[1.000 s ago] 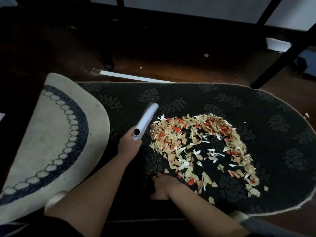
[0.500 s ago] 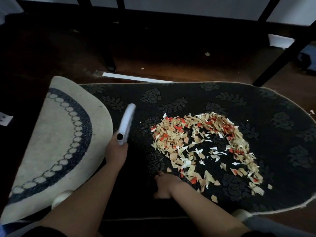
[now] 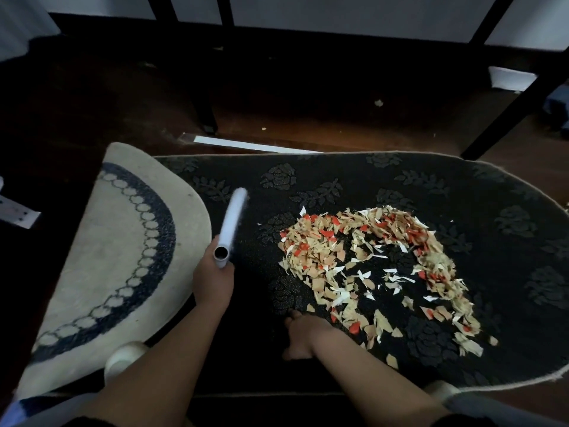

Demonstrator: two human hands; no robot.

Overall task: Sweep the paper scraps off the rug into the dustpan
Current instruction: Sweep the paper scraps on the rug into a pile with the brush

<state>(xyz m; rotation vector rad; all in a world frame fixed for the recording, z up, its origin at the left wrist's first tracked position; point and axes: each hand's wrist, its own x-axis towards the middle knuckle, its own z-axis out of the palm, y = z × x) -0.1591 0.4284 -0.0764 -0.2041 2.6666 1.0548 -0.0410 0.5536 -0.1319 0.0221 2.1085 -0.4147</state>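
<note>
Two hands: the right hand (image 3: 303, 334) rests on the dark rug (image 3: 385, 186), fingers curled, grip unclear. The left hand (image 3: 212, 280) grips one white tube (image 3: 231, 224). One heap of scraps (image 3: 369, 263) lies mid-rug. One pale mat (image 3: 117, 257) overlaps its left end.

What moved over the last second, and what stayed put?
The left hand, gripping the white handle, swung it left, away from the paper scraps toward the folded-over rug edge. The right hand stayed planted on the dark rug; the scrap pile looks unchanged.
</note>
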